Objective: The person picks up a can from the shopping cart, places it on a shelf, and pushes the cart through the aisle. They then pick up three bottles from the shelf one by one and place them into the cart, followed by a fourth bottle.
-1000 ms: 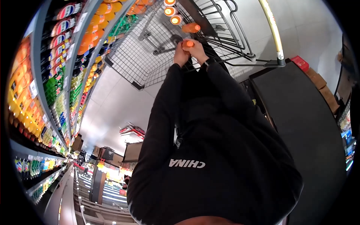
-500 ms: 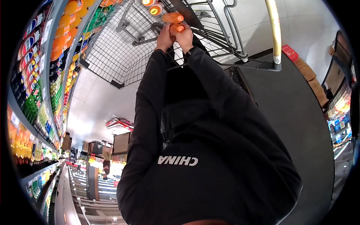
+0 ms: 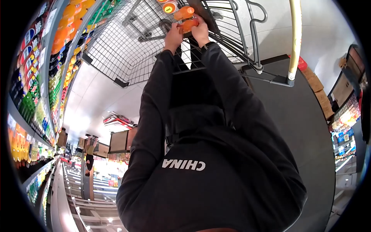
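An orange drink bottle lies sideways between my two hands inside the wire shopping cart. My left hand is closed on its left end. At the other end, my right hand grips it with fingers bent round it. Just beyond rests another orange bottle, on its side. Farther off, a bottle with a yellow-marked top stands with one more at the frame's upper edge. My fingers hide both ends of the held bottle.
Drink shelves full of bottles run along the left. The cart's pale yellow handle bar is at upper right. Cardboard boxes stand by a dark floor mat. Another person is in the distance at lower left.
My hands have moved apart to the two ends of the bottle, which shows more of its side now. Hands, cart and bottles appear shifted slightly right in view.
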Demonstrator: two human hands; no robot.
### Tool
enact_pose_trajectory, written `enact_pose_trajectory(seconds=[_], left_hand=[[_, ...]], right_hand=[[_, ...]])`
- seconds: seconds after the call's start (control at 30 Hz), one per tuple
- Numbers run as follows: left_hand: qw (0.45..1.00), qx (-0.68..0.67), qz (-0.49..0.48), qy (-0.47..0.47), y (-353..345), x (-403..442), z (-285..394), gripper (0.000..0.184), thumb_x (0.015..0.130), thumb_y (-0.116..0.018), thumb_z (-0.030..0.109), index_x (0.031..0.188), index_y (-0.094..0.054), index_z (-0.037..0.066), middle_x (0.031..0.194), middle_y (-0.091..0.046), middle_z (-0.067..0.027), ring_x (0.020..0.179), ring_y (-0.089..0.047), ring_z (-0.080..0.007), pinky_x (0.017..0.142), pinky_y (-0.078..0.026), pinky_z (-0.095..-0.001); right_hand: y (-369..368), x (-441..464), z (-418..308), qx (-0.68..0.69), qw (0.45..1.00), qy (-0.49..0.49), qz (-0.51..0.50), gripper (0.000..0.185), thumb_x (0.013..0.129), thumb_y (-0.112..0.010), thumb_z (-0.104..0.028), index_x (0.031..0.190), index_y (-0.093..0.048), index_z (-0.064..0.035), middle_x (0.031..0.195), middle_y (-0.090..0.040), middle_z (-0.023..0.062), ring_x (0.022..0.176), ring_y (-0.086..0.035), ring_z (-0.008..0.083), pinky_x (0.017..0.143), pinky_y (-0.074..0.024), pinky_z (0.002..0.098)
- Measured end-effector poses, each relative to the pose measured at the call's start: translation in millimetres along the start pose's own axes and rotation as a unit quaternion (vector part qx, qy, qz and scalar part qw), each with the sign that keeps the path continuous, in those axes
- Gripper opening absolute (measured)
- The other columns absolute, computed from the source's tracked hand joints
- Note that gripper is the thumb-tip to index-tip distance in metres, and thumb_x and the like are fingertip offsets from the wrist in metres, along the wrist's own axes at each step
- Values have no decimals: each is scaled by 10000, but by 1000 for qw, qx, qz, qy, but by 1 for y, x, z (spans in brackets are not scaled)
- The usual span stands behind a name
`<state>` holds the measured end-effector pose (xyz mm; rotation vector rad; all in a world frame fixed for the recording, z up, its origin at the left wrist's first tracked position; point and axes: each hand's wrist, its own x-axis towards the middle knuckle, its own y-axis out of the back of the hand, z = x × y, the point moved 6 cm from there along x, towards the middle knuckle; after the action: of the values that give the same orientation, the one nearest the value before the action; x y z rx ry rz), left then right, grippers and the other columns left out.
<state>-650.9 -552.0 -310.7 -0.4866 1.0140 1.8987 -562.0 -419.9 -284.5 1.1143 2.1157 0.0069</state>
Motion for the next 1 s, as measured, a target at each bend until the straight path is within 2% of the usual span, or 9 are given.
enact_pose_trajectory(seconds=[0.07, 0.17, 0.27, 0.47, 0.67, 0.7, 0.8, 0.87, 1.0], left_hand=[[997, -55, 40, -48, -2, 4, 10, 389, 940, -589, 309, 1245, -497, 86, 1104, -679, -220, 1054, -630, -440, 887, -504, -495], [999, -8, 22, 31, -14, 11, 14, 485, 896, -634, 309, 1301, -479, 91, 1235, -621, -221, 1145, -585, -445, 953, -486, -490], [1000, 10, 5, 6, -10, 12, 20, 576, 850, -688, 319, 1337, -465, 108, 1350, -547, -199, 1217, -544, -435, 999, -468, -488], [999, 1, 11, -50, -8, 15, 5, 605, 856, -693, 305, 1374, -443, 117, 1336, -554, -189, 1211, -561, -400, 987, -482, -464], [998, -20, 23, -48, -2, 16, -11, 602, 905, -655, 279, 1412, -410, 65, 1327, -579, -215, 1193, -591, -389, 976, -489, -437], [998, -26, 21, -54, -4, 17, -14, 605, 907, -655, 280, 1410, -409, 54, 1332, -579, -220, 1199, -588, -390, 979, -487, -434], [998, -29, 15, -44, -3, 18, -4, 592, 907, -651, 266, 1398, -421, 30, 1330, -587, -232, 1215, -583, -391, 990, -481, -431], [999, -37, 11, -16, -4, 16, 3, 573, 905, -650, 251, 1387, -436, 27, 1328, -588, -235, 1220, -581, -388, 992, -478, -433], [997, 13, -37, 63, -9, 12, 6, 479, 928, -574, 293, 1333, -523, 42, 1127, -688, -242, 1102, -640, -411, 919, -515, -454]], right_hand=[[-2, 2, -6, -111, 994, -21, -12, 369, 820, -577, -39, 1153, -705, -132, 1051, -725, 168, 1002, -692, 359, 876, -548, 409], [-4, 3, -18, -143, 990, 8, -2, 271, 818, -586, -53, 1032, -737, -123, 984, -737, 151, 957, -704, 351, 853, -556, 413], [2, -3, -27, -78, 997, 14, 8, 215, 808, -605, -46, 939, -755, -124, 911, -740, 146, 900, -718, 336, 798, -566, 393], [0, -14, -34, -94, 995, 17, 28, 181, 813, -610, -30, 890, -758, -99, 905, -738, 149, 872, -722, 327, 777, -564, 375], [-5, -4, -47, -27, 1000, 5, 13, 149, 860, -633, -77, 906, -770, -113, 918, -739, 145, 863, -719, 333, 764, -562, 370], [-3, -2, -57, -55, 996, 74, 19, 154, 874, -629, -103, 921, -774, -121, 890, -740, 141, 857, -722, 330, 758, -564, 372], [4, 8, -61, -132, 991, -4, -38, 178, 928, -604, -141, 972, -770, -93, 959, -748, 139, 930, -724, 287, 807, -545, 319], [4, 13, -52, -118, 991, 24, -54, 199, 936, -583, -130, 1010, -764, -93, 933, -747, 128, 883, -723, 257, 776, -542, 316], [1, 12, -16, -42, 992, -18, -121, 227, 945, -555, -111, 1059, -742, -51, 968, -754, 77, 860, -710, 174, 721, -525, 279]])
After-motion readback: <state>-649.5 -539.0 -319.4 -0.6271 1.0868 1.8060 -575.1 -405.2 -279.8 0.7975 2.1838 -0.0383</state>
